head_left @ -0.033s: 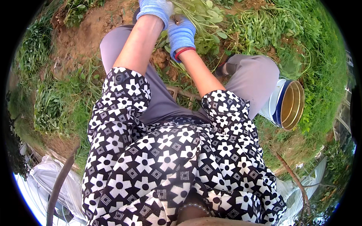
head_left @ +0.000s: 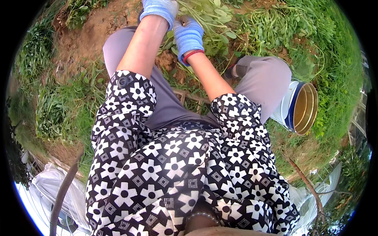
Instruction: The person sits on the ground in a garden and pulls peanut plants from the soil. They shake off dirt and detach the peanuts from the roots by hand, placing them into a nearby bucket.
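The right hand [head_left: 189,36], in a blue knitted glove, sits with its fingertips close to the left hand [head_left: 160,8], gloved alike and partly cut off by the upper edge. The fingers of both look bent in toward the green stems [head_left: 208,17], but the grip is hidden, so I cannot tell whether either hand is clamped on them or only resting against them. The stems lie just beyond and to the right of the hands, their leaves spreading over the right glove's far side, between the knees and above bare soil [head_left: 92,33]. To handle them well, I would take the stems low, near the base, with one hand and gather the loose tops with the other, since leaves this soft would probably tear or slip if pulled alone. A steady, even draw should serve better than a jerk, which might snap the stalks. More loose greenery [head_left: 271,27] spreads to the right, so it seems wise to part the strands first and avoid dragging tangled ones along. The bucket [head_left: 293,106] stands clear of both hands, beside the right knee [head_left: 271,74], and a careless swing of that leg could knock it.
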Motion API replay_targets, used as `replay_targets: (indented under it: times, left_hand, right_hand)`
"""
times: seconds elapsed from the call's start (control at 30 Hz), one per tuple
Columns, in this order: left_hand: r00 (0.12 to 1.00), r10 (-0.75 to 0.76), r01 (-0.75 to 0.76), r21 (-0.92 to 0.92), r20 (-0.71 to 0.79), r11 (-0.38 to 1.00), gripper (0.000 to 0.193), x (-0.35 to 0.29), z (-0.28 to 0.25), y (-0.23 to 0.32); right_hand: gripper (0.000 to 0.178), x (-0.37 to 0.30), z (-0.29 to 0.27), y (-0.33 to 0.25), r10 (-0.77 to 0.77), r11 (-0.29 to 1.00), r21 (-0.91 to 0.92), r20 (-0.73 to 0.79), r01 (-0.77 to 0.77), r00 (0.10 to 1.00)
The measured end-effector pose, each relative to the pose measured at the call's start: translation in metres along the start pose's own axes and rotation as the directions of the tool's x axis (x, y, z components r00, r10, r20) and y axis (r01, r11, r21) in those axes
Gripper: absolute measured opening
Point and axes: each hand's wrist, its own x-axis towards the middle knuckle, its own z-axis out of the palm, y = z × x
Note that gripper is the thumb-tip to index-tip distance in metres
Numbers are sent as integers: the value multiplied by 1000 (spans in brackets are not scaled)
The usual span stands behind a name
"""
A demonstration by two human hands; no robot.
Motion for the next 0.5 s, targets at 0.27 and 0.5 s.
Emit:
replay_targets:
  times: [0.27, 0.5]
  left_hand:
    - [986, -139, 101, -345, -88, 933, 35, 13, 0, 2]
    - [978, -210, 194, -344, -11, 919, 42, 19, -6, 3]
  right_hand:
    - [27, -20, -32, -33, 242, 910, 217, 415, -354, 877]
    - [37, -24, -46, -51, -12, 996, 87, 361, -21, 933]
